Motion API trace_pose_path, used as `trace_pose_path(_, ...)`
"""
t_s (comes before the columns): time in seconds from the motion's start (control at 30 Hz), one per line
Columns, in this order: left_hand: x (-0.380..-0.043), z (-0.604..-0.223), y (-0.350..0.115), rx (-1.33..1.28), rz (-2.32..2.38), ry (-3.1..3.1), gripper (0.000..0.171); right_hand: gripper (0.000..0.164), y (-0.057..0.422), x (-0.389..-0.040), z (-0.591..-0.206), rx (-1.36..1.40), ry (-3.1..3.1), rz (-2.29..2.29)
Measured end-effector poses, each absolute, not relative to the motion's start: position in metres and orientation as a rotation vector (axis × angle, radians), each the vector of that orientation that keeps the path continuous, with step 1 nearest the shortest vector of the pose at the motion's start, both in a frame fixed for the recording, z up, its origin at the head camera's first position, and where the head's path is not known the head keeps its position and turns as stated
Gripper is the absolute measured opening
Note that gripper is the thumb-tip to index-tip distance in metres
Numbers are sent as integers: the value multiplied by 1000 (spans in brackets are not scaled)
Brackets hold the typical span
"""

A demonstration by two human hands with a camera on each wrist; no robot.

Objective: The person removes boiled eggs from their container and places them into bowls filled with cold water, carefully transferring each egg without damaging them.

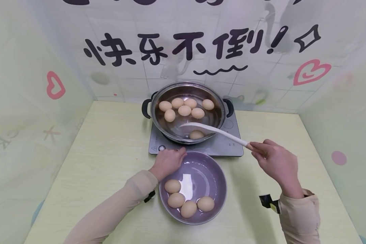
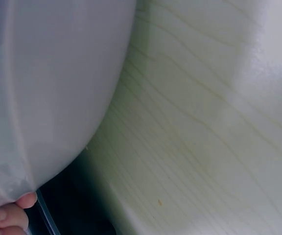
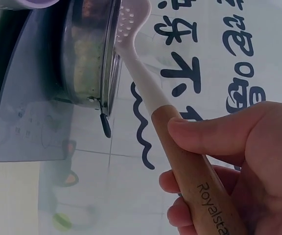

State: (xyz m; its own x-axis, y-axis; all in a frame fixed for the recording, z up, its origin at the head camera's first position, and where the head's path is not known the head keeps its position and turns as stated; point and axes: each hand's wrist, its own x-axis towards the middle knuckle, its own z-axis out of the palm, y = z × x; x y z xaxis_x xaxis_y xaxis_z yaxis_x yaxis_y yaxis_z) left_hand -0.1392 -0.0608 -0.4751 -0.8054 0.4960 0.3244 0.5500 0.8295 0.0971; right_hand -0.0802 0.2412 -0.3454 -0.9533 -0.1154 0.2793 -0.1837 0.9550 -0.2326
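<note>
My right hand point(image 1: 276, 162) grips the wooden handle of a white slotted spoon point(image 3: 132, 19), its thumb lying along the wood in the right wrist view. The spoon's head reaches over the steel pot point(image 1: 219, 113), beside a lone egg point(image 1: 196, 135) near the pot's front wall. Several more brown eggs point(image 1: 184, 110) lie in the water farther back. With my left hand point(image 1: 169, 162) I hold the upper left rim of a purple-grey bowl point(image 1: 222, 183); fingertips point(image 2: 9, 215) show at its edge in the left wrist view. Several eggs point(image 1: 176, 200) rest along the bowl's near side.
Under the pot is a flat grey induction cooker point(image 1: 231, 149). Black handles point(image 1: 145, 108) stick out from the pot's sides. Printed sheeting point(image 1: 119, 88) walls in the back and both sides of the pale wooden table point(image 1: 109, 145).
</note>
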Motion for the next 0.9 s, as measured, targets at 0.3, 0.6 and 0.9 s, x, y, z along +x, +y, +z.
trace_pose_path(0.3,-140,-475,-61,-800,-263,-2735,22,27,236,-81,-347,241,-2907,429)
trace_pose_path(0.6,-140,-476,-61,-793,-258,-2745,22,27,233,-83,-346,218,-2989,472)
trace_pose_path(0.9,-141,-477,-60,-792,-268,-2748,22,27,233,-84,-343,185,-3047,506)
